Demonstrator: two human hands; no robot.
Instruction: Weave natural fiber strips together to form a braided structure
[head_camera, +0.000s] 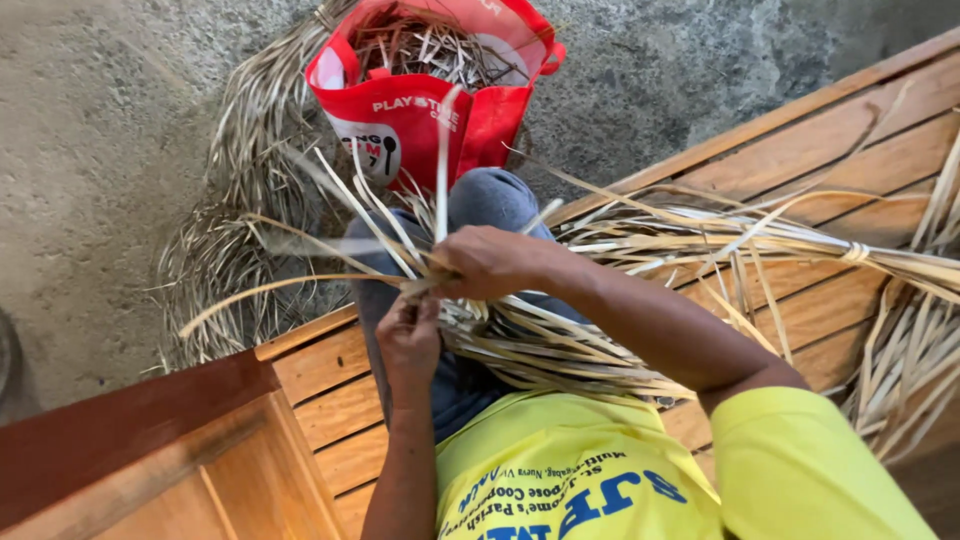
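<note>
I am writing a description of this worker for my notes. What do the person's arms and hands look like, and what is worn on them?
Both arms are bare from the short sleeves down. The left hand and right hand wear no gloves, and no rings, watch or bracelet can be seen. The shirt is bright yellow-green with blue print on the front; its right sleeve ends above the elbow.

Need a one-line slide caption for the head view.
Left hand and right hand grip pale dried leaf strips over a wooden bench.

bright yellow short-sleeved cotton shirt (590, 470) with blue printed lettering across the front; grey-blue trousers (485, 200) covering the knees.
</note>
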